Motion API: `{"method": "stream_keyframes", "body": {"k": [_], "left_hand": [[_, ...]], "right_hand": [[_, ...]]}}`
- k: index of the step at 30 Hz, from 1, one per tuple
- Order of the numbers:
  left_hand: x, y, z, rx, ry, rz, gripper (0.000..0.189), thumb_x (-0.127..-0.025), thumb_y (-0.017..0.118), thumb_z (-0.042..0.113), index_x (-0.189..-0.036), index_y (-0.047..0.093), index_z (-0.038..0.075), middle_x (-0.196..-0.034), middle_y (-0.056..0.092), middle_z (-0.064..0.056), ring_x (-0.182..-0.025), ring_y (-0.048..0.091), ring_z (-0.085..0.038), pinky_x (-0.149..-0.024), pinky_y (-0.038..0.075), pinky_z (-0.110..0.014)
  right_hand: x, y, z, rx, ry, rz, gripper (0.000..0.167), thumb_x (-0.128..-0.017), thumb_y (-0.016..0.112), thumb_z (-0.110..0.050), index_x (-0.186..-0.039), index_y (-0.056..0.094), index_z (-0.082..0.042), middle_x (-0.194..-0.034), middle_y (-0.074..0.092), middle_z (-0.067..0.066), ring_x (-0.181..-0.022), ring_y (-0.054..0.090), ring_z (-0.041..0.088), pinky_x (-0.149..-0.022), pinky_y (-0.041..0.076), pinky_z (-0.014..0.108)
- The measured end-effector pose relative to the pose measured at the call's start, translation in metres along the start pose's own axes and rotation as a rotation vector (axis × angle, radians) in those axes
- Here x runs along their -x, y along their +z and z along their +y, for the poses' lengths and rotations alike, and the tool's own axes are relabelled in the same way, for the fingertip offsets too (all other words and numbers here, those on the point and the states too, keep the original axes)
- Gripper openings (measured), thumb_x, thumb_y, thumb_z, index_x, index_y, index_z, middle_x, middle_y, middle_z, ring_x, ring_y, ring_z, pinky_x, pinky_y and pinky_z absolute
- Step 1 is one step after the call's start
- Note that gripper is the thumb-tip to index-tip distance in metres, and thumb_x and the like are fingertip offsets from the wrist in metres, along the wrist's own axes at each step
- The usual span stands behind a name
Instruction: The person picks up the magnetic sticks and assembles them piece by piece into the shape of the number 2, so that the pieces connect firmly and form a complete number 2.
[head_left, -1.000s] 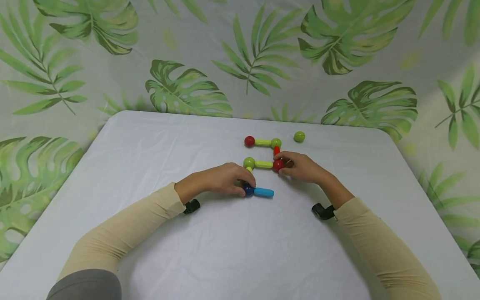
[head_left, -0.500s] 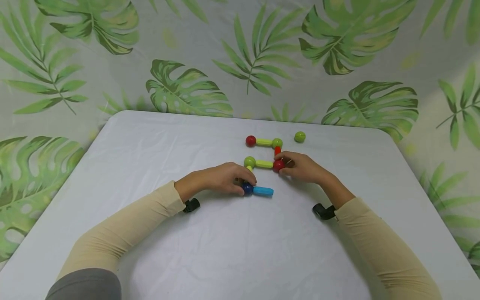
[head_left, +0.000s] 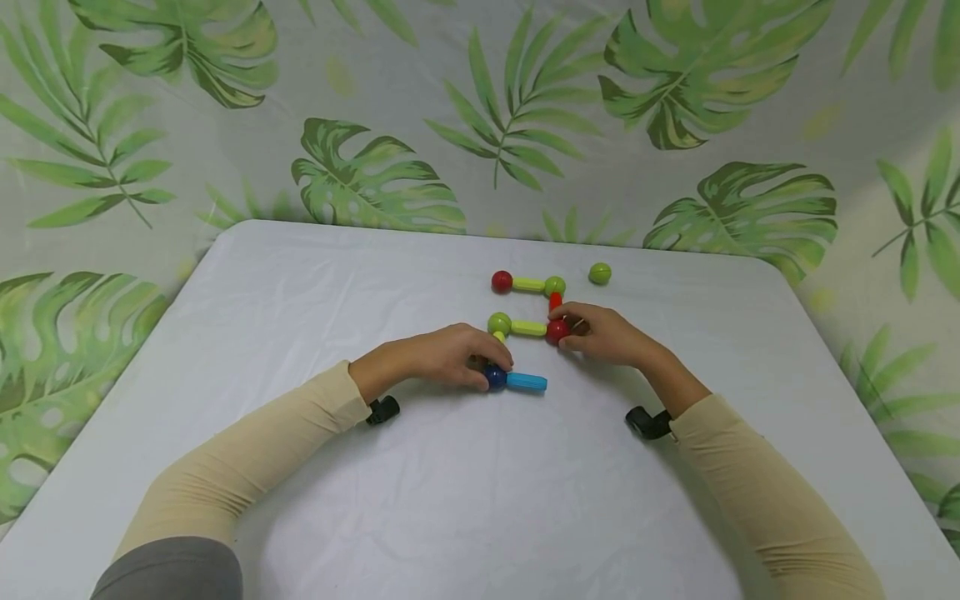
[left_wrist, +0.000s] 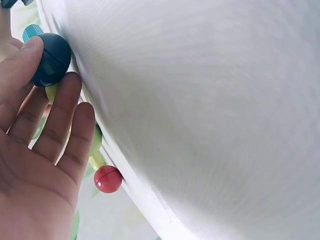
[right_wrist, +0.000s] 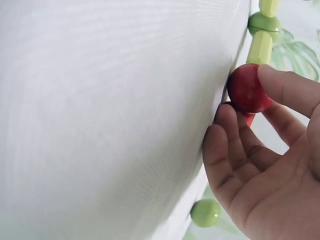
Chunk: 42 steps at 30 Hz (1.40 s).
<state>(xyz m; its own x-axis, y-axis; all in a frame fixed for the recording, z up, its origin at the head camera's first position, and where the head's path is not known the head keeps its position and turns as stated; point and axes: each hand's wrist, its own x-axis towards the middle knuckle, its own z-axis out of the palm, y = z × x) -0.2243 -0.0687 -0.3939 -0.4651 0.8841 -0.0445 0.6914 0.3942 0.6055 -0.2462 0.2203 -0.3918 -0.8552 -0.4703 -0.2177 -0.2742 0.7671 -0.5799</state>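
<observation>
A chain of coloured balls and sticks lies on the white table. My left hand [head_left: 457, 357] holds the dark blue ball [left_wrist: 53, 60] between thumb and fingers. A light blue stick [head_left: 527, 382] points right from that ball. With thumb and fingers, my right hand [head_left: 600, 333] grips the red ball [right_wrist: 248, 88] at the chain's middle bend. Between the two held balls come a green ball [head_left: 499, 324] and a yellow-green stick [head_left: 528, 328]. A red stick [head_left: 555, 304] runs back to another green ball [head_left: 554, 286], then a yellow-green stick [head_left: 528, 285] and an end red ball [head_left: 502, 282].
A loose green ball [head_left: 600, 273] lies behind the right hand, close to the far edge of the table [head_left: 360, 483]. Behind the table hangs a leaf-patterned cloth [head_left: 525, 125]. Black wrist cameras sit under both forearms.
The dark blue ball and light blue stick have turned or shifted very slightly since one second ago. Both hands keep the same holds, nearly still.
</observation>
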Motion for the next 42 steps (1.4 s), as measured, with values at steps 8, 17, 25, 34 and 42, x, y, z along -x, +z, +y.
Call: {"method": "stream_keyframes", "body": {"k": [8, 17, 25, 34, 42], "left_hand": [[-0.002, -0.001, 0.001, 0.022, -0.027, -0.022, 0.035, -0.089, 0.073, 0.012, -0.124, 0.069, 0.012, -0.131, 0.065, -0.004, -0.111, 0.058, -0.014, -0.095, 0.05, -0.026], [-0.001, 0.0, 0.0, 0.076, -0.035, -0.022, 0.034, -0.088, 0.074, 0.011, -0.121, 0.07, 0.013, -0.127, 0.066, -0.004, -0.101, 0.057, -0.013, -0.09, 0.054, -0.029], [-0.002, 0.001, -0.001, 0.082, -0.04, -0.019, 0.034, -0.088, 0.074, 0.012, -0.121, 0.07, 0.014, -0.127, 0.066, -0.003, -0.102, 0.057, -0.015, -0.09, 0.053, -0.026], [-0.002, 0.001, 0.0, 0.085, -0.055, -0.018, 0.034, -0.089, 0.074, 0.012, -0.122, 0.069, 0.013, -0.128, 0.066, -0.003, -0.105, 0.058, -0.013, -0.093, 0.051, -0.023], [-0.002, -0.001, 0.002, 0.066, -0.058, -0.015, 0.034, -0.089, 0.073, 0.012, -0.123, 0.068, 0.012, -0.129, 0.066, -0.003, -0.109, 0.059, -0.014, -0.097, 0.051, -0.024]], "right_hand": [[0.008, -0.018, 0.002, 0.062, -0.018, -0.031, 0.044, -0.096, 0.061, -0.016, -0.14, 0.053, -0.013, -0.123, 0.065, 0.016, -0.112, 0.064, 0.033, -0.092, 0.055, 0.047], [0.001, -0.043, 0.012, 0.126, 0.004, 0.152, 0.036, -0.098, 0.06, -0.016, -0.133, 0.059, -0.005, -0.122, 0.064, 0.02, -0.11, 0.062, 0.036, -0.093, 0.053, 0.051], [-0.02, -0.077, 0.021, 0.108, 0.083, 0.325, 0.041, -0.098, 0.057, -0.012, -0.138, 0.054, -0.004, -0.136, 0.05, 0.025, -0.115, 0.056, 0.042, -0.09, 0.05, 0.055], [-0.042, -0.078, 0.051, 0.15, 0.145, 0.238, 0.053, -0.095, 0.055, -0.01, -0.147, 0.043, -0.005, -0.15, 0.035, 0.032, -0.129, 0.045, 0.05, -0.105, 0.04, 0.063], [-0.052, -0.064, 0.058, 0.133, 0.199, 0.178, 0.048, -0.096, 0.056, -0.012, -0.143, 0.048, -0.008, -0.145, 0.045, 0.028, -0.133, 0.043, 0.045, -0.111, 0.035, 0.061]]}}
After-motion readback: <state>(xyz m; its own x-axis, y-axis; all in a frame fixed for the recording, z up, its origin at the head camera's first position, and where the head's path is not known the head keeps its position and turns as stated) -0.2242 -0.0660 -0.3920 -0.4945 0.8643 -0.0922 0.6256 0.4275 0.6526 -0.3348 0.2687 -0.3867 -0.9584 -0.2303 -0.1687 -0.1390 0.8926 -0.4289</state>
